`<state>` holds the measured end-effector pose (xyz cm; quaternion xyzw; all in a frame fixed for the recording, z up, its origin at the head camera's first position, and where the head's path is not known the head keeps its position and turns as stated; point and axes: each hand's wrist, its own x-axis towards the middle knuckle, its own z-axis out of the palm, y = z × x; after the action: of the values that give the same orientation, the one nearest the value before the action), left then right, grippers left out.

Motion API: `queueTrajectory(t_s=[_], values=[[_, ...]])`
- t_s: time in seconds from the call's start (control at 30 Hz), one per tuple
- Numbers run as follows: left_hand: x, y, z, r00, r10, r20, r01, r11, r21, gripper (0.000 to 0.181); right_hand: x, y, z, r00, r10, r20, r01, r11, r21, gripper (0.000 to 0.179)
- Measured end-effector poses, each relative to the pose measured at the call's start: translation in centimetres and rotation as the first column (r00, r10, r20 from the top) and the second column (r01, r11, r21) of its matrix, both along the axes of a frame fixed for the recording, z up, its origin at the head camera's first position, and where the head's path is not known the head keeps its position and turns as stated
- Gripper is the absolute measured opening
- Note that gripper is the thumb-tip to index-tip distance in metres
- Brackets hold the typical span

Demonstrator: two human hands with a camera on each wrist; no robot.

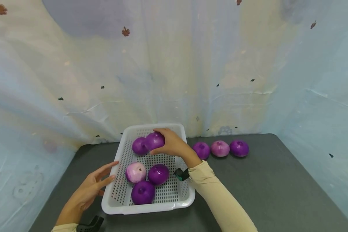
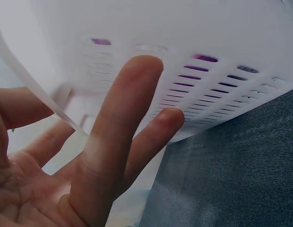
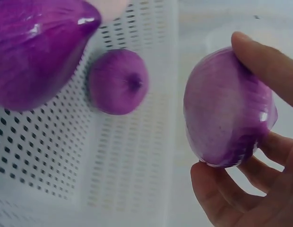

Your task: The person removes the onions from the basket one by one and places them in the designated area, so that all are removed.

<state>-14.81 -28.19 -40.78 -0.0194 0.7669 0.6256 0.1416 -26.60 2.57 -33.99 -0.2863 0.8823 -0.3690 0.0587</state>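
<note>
A: Starting at the left, what is there?
B: The left hand (image 1: 90, 185), its fingers loosely extended and spread at the left side of a white basket (image 1: 146, 209). It grasps no onion; whether it presses the rim, I cannot tell.
A: And in the basket?
B: A pale onion (image 1: 135, 172) toward the left, a back onion (image 1: 140, 146) behind it, and a front onion (image 1: 143, 192) nearest the person. Just right of the pale one is a dark onion (image 1: 158, 174).
A: Is the right hand (image 1: 172, 143) busy?
B: Yes, it grasps a purple onion (image 1: 155, 141) between thumb and fingers, over the rear of the basket. The right wrist view shows it apart from the others.
A: Farther right?
B: Three onions in a row on the dark counter (image 1: 264, 187): a purple one (image 1: 201, 150) just beside the basket, a pinkish one (image 1: 220, 148), then a deep purple one (image 1: 239, 148).
</note>
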Motion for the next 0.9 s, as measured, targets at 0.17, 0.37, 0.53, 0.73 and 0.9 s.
queueTrajectory(t_s=[0.17, 0.37, 0.53, 0.73, 0.9], values=[[-0.1, 0.0, 0.0, 1.000, -0.003, -0.005, 0.003, 1.000, 0.003, 0.064, 1.1, 2.0, 0.7, 0.999, -0.024, -0.024, 0.022, 0.999, -0.046, 0.087], [-0.1, -0.1, 0.0, 1.000, -0.004, -0.008, 0.004, 1.000, 0.010, 0.064, 2.4, 4.7, 1.4, 0.997, -0.055, -0.047, 0.052, 0.996, -0.068, 0.086], [0.0, -0.1, 0.0, 1.000, 0.003, 0.000, -0.003, 1.000, 0.012, 0.063, 3.2, 6.7, 1.8, 0.997, -0.057, -0.047, 0.053, 0.994, -0.094, 0.085], [0.1, -0.1, -0.1, 1.000, -0.011, -0.013, 0.011, 1.000, 0.020, 0.063, 3.8, 9.4, 1.4, 0.990, -0.114, -0.080, 0.107, 0.991, -0.083, 0.084], [0.0, -0.2, -0.2, 1.000, -0.020, -0.021, 0.020, 0.999, 0.032, 0.063, 4.1, 11.6, 0.8, 0.985, -0.154, -0.079, 0.148, 0.986, -0.074, 0.084]])
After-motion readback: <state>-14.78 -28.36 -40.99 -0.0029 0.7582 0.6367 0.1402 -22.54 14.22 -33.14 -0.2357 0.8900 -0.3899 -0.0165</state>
